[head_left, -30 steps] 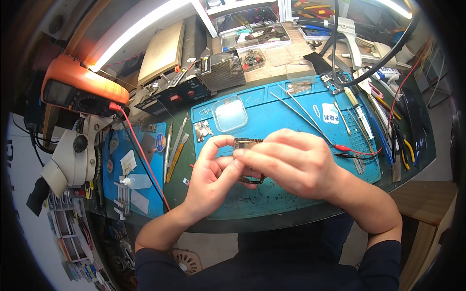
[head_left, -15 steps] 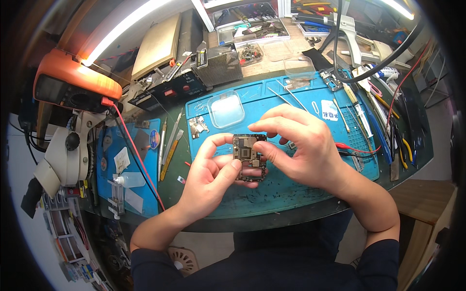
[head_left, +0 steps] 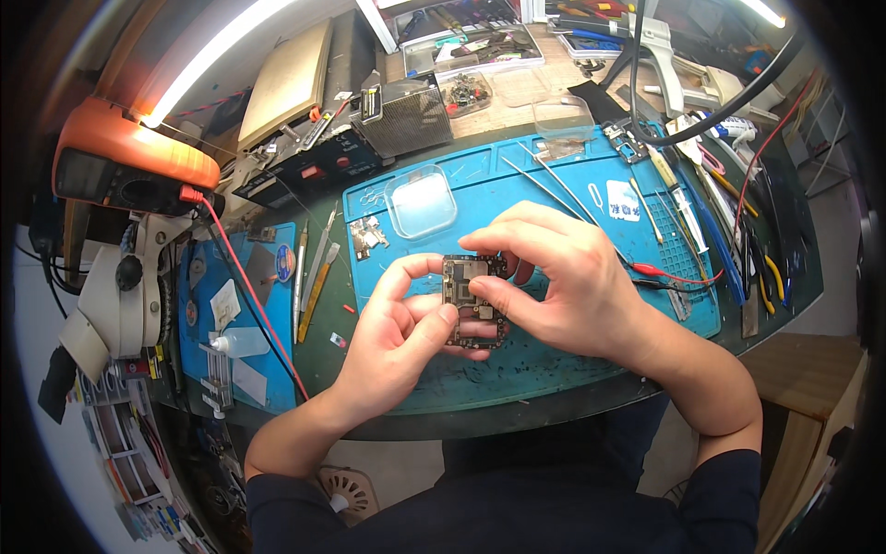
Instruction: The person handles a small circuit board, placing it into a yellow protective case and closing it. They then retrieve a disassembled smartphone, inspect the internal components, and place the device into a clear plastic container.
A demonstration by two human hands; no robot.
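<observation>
Circuit board held above the blue mat, between 2 hands.
Left hand pinches its left edge; right hand curls at the upper right, thumb over its face, whether gripping I cannot tell. Best to steady it by the edges, sparing the face thumb pressure.

Dark rectangular circuit board held above large blue rubber mat, left hand at left, right hand at right. On mat, square clear plastic box set behind hands. Yellow-handled metal knife laid left of mat; small blue mat farther left, clear plastic bottle on it. Black-and-yellow pliers placed right of large mat. Orange plastic multimeter positioned far left.
</observation>
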